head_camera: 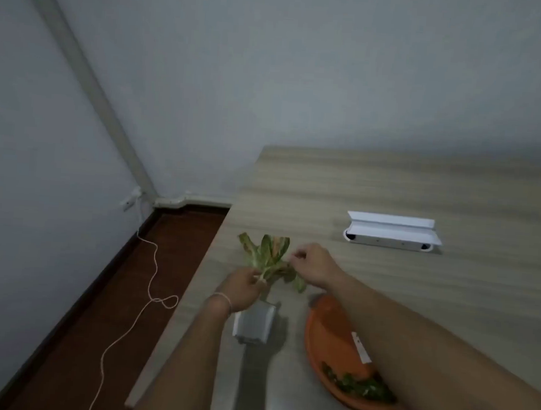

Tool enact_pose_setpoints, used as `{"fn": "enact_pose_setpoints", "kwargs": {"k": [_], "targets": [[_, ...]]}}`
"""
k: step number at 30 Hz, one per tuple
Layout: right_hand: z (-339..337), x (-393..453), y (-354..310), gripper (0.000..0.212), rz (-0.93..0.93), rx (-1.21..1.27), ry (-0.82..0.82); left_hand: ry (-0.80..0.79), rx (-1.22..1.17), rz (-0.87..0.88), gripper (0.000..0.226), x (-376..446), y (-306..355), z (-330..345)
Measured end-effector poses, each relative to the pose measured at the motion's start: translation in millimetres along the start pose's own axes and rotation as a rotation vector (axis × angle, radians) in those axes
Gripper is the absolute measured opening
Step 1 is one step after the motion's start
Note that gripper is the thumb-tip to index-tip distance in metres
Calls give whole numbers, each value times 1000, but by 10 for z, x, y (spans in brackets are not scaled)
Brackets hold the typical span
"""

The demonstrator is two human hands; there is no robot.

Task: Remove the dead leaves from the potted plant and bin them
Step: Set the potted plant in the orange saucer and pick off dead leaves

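Near the desk's (392,187) left edge, the potted plant (267,259) stands in its white pot (254,323). The left hand (242,287) pinches the stems low, likely bracing them, while the right hand (313,265) has its fingers (297,255) closed on a leaf. The orange tray (330,340), just right of the pot, already holds leaf bits, probably serving as the bin within easy reach.

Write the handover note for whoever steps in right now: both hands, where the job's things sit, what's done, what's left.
Left hand: grip closed on the plant's stem base, just above the white pot.
Right hand: fingers pinched at a leaf on the plant's right side.
Pot stands on the wooden table; the orange bin sits to its right, partly under the right forearm.
Done: green scraps already lie in the bin.
Left: browned leaves remain on the plant; pull them off and drop them in the bin.
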State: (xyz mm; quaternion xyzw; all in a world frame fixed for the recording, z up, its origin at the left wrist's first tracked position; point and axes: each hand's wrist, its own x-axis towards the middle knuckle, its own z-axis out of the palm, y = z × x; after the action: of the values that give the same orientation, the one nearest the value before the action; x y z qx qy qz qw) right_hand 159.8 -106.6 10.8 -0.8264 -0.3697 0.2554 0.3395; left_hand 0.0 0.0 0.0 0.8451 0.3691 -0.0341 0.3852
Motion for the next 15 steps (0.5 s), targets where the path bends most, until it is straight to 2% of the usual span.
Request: {"fn": "enact_pose_setpoints", "kwargs": {"k": [4,6,9,15], "targets": [[823,-185,261,18,191,74,-170,25,-40,-171,57,-41,-465,253],[1091,-242,358,16,276,132,-168,41,-51,-169,50,-42,-557,298],[1376,-186,436,39,348,110,-168,29,-30,-150,36,15,-657,285],[1675,-78,517,53,448,131,-100,-74,152,-177,60,124,-863,457]]}}
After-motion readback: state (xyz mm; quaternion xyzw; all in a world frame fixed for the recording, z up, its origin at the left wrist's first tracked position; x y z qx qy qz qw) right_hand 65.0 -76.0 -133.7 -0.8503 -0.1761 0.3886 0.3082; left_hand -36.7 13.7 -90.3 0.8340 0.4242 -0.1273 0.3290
